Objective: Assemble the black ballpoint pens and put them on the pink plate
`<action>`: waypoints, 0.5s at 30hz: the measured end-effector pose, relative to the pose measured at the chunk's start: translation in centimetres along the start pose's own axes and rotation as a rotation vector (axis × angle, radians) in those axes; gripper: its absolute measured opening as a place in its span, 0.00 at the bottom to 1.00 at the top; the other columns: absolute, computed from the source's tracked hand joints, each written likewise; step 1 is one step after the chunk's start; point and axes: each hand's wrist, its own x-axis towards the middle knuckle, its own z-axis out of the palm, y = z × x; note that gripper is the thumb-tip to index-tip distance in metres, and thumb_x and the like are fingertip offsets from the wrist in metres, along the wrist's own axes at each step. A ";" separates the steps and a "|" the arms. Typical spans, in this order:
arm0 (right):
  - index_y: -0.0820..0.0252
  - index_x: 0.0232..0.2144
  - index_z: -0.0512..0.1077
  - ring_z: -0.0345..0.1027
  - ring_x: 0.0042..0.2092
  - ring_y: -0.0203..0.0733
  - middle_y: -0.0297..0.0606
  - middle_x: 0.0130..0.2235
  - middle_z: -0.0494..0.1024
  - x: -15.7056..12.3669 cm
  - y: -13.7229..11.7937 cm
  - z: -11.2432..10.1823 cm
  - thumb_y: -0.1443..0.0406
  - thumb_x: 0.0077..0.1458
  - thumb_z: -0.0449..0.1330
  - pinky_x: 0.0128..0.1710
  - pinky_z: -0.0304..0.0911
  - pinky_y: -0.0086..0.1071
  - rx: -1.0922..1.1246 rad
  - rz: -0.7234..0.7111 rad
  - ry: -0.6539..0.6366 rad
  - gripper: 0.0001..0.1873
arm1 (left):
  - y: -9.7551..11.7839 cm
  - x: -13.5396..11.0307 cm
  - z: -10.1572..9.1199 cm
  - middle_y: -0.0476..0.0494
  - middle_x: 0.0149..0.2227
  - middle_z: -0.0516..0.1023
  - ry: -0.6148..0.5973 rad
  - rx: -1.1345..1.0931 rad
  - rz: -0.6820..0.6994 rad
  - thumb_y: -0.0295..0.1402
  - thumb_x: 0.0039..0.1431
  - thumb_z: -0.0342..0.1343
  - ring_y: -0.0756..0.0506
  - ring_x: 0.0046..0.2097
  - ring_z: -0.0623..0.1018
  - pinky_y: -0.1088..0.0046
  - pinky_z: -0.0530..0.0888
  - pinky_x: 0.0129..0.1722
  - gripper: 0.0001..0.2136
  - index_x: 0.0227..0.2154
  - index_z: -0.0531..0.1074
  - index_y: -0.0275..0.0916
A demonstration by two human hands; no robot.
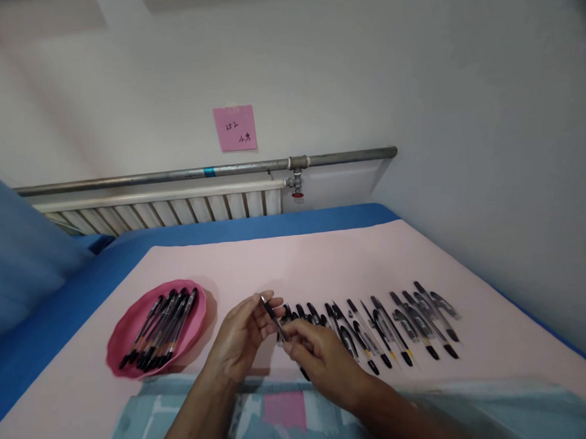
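My right hand point(322, 359) is closed on the lower part of a pen point(272, 315), with the thumb and fingers pinching its barrel. Its dark grip and pale pointed tip slant up and left, in front of my left hand point(244, 330). That hand is cupped with the fingers apart, and the tip is close to or touching its thumb; exact contact is hard to tell. Right of my hands lie loose pen parts point(377, 326), among them clear barrels, thin refills and black caps. Some of these parts are hidden behind my right hand.
On the left, a pink scalloped plate point(114, 347) holds several black-capped pens point(164, 328). Pink covering point(275, 263) spreads over the blue surface point(254, 229). A radiator point(199, 208) and a metal pipe point(349, 157) run along the back wall; another wall borders the right side.
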 end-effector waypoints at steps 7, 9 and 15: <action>0.59 0.27 0.64 0.55 0.26 0.32 0.28 0.23 0.61 -0.1 -0.4 -0.1 0.68 0.51 0.52 0.26 0.49 0.26 -0.020 -0.020 0.000 0.03 | -0.2 0.1 -0.2 0.47 0.25 0.76 0.031 0.014 0.052 0.29 0.45 0.62 0.49 0.30 0.77 0.77 0.72 0.30 0.06 0.22 0.69 0.34; 0.59 0.26 0.64 0.55 0.26 0.32 0.28 0.22 0.61 -0.1 -0.5 -0.1 0.68 0.50 0.52 0.26 0.49 0.26 0.010 -0.008 0.007 0.02 | 0.0 0.2 -0.4 0.45 0.27 0.77 0.015 0.022 0.051 0.28 0.45 0.62 0.49 0.31 0.77 0.76 0.72 0.32 0.05 0.23 0.71 0.33; 0.59 0.28 0.64 0.51 0.21 0.30 0.28 0.22 0.64 0.1 -0.9 -0.3 0.67 0.49 0.49 0.21 0.47 0.25 0.312 0.178 -0.099 0.04 | 0.3 0.0 -0.2 0.41 0.33 0.78 -0.087 -0.015 0.036 0.29 0.49 0.58 0.46 0.36 0.77 0.71 0.72 0.38 0.06 0.31 0.73 0.32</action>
